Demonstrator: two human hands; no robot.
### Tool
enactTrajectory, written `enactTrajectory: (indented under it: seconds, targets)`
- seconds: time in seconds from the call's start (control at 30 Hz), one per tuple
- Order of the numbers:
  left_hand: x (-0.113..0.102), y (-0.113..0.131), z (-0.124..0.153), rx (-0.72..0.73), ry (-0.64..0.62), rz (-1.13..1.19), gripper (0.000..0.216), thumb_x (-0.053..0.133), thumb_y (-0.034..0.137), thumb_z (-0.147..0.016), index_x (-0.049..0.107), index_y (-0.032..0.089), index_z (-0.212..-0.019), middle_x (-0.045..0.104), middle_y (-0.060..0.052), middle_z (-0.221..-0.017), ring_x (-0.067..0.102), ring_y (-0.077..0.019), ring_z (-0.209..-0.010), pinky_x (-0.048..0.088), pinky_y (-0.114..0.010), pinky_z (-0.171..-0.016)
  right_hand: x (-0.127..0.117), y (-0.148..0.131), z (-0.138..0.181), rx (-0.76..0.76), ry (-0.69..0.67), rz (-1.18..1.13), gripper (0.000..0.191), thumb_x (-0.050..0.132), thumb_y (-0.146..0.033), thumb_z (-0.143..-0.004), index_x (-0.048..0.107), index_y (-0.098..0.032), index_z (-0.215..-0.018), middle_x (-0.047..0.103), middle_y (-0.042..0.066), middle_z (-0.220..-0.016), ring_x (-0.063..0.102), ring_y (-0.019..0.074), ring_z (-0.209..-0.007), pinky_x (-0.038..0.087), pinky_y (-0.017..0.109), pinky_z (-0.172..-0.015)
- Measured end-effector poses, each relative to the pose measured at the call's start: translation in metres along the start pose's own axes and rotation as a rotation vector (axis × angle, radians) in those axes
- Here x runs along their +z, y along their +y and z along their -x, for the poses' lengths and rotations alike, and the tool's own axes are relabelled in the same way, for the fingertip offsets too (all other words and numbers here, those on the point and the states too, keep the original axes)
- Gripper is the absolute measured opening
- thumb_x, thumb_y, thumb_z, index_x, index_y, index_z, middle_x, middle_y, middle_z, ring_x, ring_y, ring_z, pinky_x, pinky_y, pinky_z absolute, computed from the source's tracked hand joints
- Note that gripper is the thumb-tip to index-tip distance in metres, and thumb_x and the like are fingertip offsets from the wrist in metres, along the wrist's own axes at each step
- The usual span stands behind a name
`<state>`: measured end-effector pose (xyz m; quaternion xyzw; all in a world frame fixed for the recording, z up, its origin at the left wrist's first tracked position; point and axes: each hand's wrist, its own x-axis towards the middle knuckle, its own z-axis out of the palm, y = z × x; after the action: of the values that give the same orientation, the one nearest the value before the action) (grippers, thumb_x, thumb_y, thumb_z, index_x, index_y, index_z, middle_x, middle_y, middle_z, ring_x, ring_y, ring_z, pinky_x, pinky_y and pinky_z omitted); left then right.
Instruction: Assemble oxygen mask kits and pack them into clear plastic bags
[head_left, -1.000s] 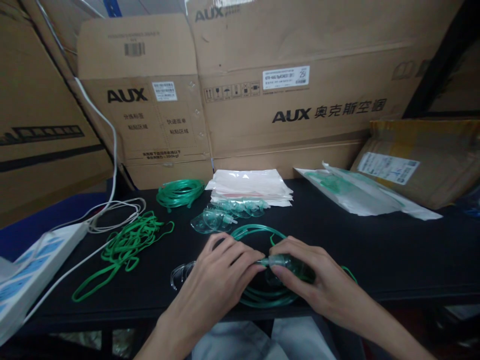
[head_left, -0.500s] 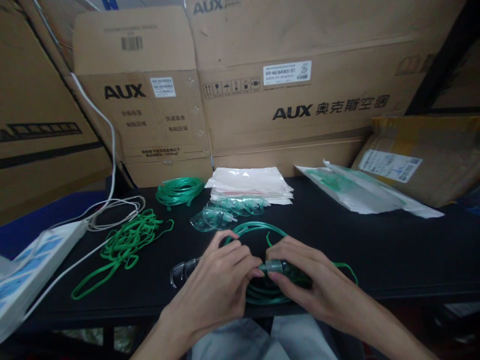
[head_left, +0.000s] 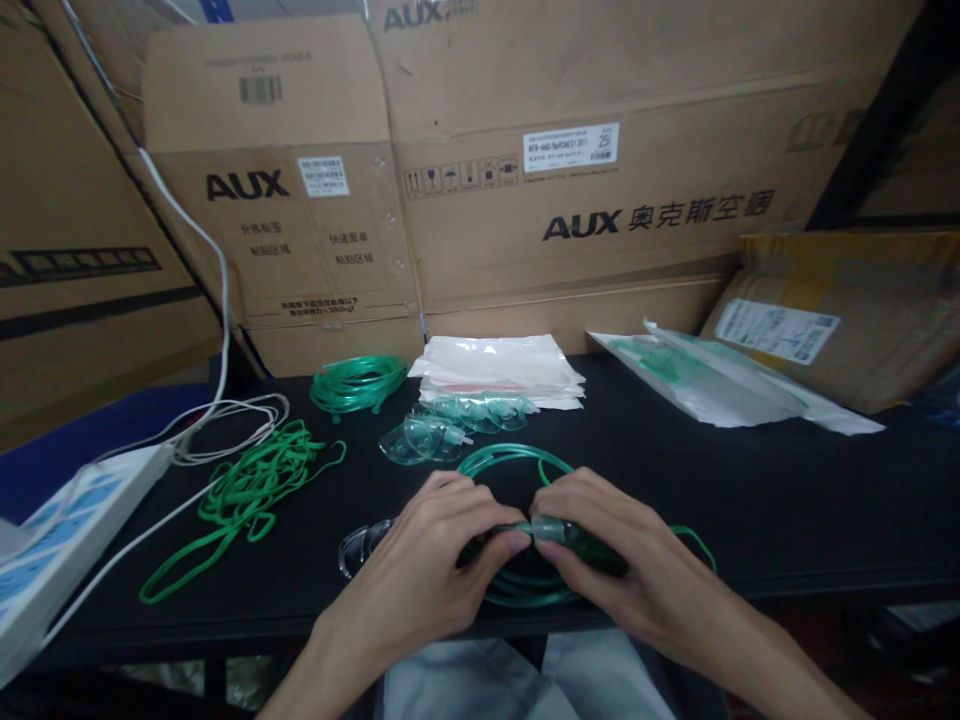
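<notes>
My left hand (head_left: 457,545) pinches the end of a green plastic tube close to the connector. My right hand (head_left: 607,540) is closed around a green translucent oxygen mask (head_left: 589,545), mostly hidden by the fingers. Its pale cylindrical connector (head_left: 548,529) points left and meets the tube end between my fingertips. Behind and under both hands lies the coiled green tubing (head_left: 517,455). A green elastic strap (head_left: 697,540) sticks out to the right of my right hand. Left of my left hand sit clear curved plastic pieces (head_left: 364,545).
Behind the hands are more green masks (head_left: 424,438), white pouches (head_left: 499,365) and another tubing coil (head_left: 358,384). Green straps (head_left: 262,480) and a power strip (head_left: 82,530) with white cable lie left. Filled pouches (head_left: 705,380) and a carton (head_left: 832,310) stand right.
My left fingers have shifted, with the thumb now stretched out along the tube by the connector. My right hand keeps its hold on the mask, nearly still.
</notes>
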<state>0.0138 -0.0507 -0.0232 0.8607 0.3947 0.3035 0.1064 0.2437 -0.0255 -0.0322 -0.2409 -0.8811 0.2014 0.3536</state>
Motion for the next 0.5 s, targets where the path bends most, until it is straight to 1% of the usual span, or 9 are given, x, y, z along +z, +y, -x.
enactTrajectory:
  seconds: [0.17, 0.27, 0.37, 0.43, 0.5]
  targets:
    - [-0.001, 0.000, 0.002, -0.039, -0.028, 0.029, 0.010, 0.061, 0.024, -0.102, 0.070, 0.021, -0.102, 0.071, 0.001, -0.090, 0.061, -0.0169, -0.086, 0.041, -0.033, -0.088, 0.000, 0.000, 0.000, -0.023, 0.007, 0.005, 0.016, 0.064, -0.012, -0.098, 0.062, -0.023, -0.110, 0.071, 0.003, -0.106, 0.062, 0.0186, -0.098, 0.047, 0.031, -0.094]
    - [-0.006, 0.000, 0.003, -0.079, -0.071, 0.098, 0.012, 0.062, 0.028, -0.102, 0.071, 0.021, -0.100, 0.071, 0.001, -0.089, 0.062, -0.0159, -0.087, 0.041, -0.030, -0.089, -0.001, -0.001, -0.001, -0.042, 0.006, 0.003, 0.018, 0.066, -0.013, -0.098, 0.062, -0.022, -0.112, 0.072, 0.003, -0.107, 0.063, 0.0184, -0.100, 0.047, 0.031, -0.098]
    - [-0.020, 0.001, -0.003, -0.146, -0.198, 0.192, 0.023, 0.058, 0.032, -0.104, 0.073, 0.020, -0.091, 0.071, 0.003, -0.086, 0.065, -0.0141, -0.085, 0.043, -0.027, -0.090, -0.001, 0.000, 0.000, -0.062, -0.005, 0.004, 0.021, 0.067, -0.015, -0.097, 0.062, -0.024, -0.115, 0.071, 0.002, -0.111, 0.063, 0.0181, -0.105, 0.045, 0.032, -0.104]
    - [-0.031, 0.002, -0.011, -0.159, -0.328, 0.259, 0.032, 0.054, 0.030, -0.106, 0.074, 0.019, -0.084, 0.073, 0.002, -0.085, 0.066, -0.0136, -0.084, 0.044, -0.025, -0.088, -0.001, 0.000, 0.000, -0.058, -0.023, 0.023, 0.022, 0.067, -0.016, -0.098, 0.061, -0.025, -0.117, 0.071, 0.003, -0.115, 0.063, 0.0187, -0.108, 0.046, 0.033, -0.105]
    - [-0.042, 0.000, -0.021, -0.161, -0.456, 0.308, 0.037, 0.053, 0.032, -0.106, 0.076, 0.017, -0.081, 0.076, 0.000, -0.087, 0.068, -0.0142, -0.083, 0.046, -0.023, -0.083, 0.000, 0.000, 0.000, -0.070, -0.028, 0.042, 0.021, 0.066, -0.017, -0.098, 0.060, -0.025, -0.117, 0.070, 0.004, -0.117, 0.062, 0.0198, -0.109, 0.047, 0.034, -0.104]
